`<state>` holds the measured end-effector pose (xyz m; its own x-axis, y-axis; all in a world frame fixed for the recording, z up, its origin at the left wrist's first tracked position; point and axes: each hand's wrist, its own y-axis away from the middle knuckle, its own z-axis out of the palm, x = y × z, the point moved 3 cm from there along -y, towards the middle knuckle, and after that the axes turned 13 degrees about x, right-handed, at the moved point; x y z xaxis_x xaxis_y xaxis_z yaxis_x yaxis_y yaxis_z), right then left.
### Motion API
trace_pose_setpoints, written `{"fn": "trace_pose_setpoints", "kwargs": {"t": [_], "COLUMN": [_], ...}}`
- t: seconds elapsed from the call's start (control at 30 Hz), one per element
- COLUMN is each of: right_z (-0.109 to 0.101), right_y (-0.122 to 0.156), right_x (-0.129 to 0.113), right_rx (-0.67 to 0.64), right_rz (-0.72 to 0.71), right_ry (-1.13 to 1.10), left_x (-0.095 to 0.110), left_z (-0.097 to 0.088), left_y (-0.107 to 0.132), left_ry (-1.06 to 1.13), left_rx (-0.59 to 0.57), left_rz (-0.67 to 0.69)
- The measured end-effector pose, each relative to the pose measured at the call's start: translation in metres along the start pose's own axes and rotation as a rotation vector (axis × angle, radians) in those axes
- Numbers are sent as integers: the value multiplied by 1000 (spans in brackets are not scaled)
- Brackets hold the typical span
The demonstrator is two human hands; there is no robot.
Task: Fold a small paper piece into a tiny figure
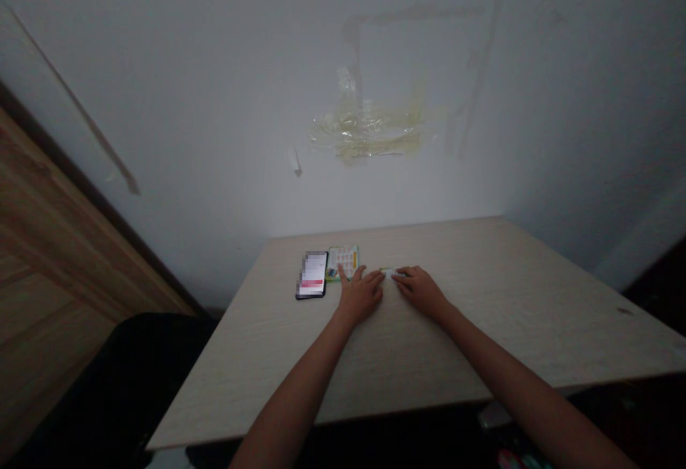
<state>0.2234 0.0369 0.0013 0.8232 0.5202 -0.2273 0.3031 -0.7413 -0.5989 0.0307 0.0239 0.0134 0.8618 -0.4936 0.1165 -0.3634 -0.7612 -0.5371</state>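
A small flat piece, whitish with a green-yellow edge (389, 273), lies on the table between my two hands. My left hand (361, 297) is palm down with its fingers spread. Its outer fingers reach over a printed card or booklet (344, 258) with green edges, while the inner fingertips come up to the left end of the small piece. At the right end, the fingers of my right hand (423, 290) are bent together on the piece, partly covering it. Left of the booklet lies a phone (312, 276) with a lit, partly blurred screen.
The pale wooden table (509, 290) stands against a grey wall (214, 97) with peeling clear tape (369, 129). A wooden door or panel (53, 240) is at the left, beside a dark shape (133, 362). Partly hidden items lie below the table's front edge.
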Motion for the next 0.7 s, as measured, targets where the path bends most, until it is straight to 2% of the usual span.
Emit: {"fn": "trace_pose_setpoints", "kwargs": {"t": [0.3, 0.7], "right_z": [2, 3], "right_y": [0, -1], "right_x": [1, 1], "right_rx": [-11, -11], "right_rz": [-5, -17], "right_ry": [1, -23], "left_x": [-3, 9], "left_z": [1, -7], "left_y": [-1, 1], "left_ry": [33, -54], "left_rx": [-18, 71], "left_rz": [-5, -68]}}
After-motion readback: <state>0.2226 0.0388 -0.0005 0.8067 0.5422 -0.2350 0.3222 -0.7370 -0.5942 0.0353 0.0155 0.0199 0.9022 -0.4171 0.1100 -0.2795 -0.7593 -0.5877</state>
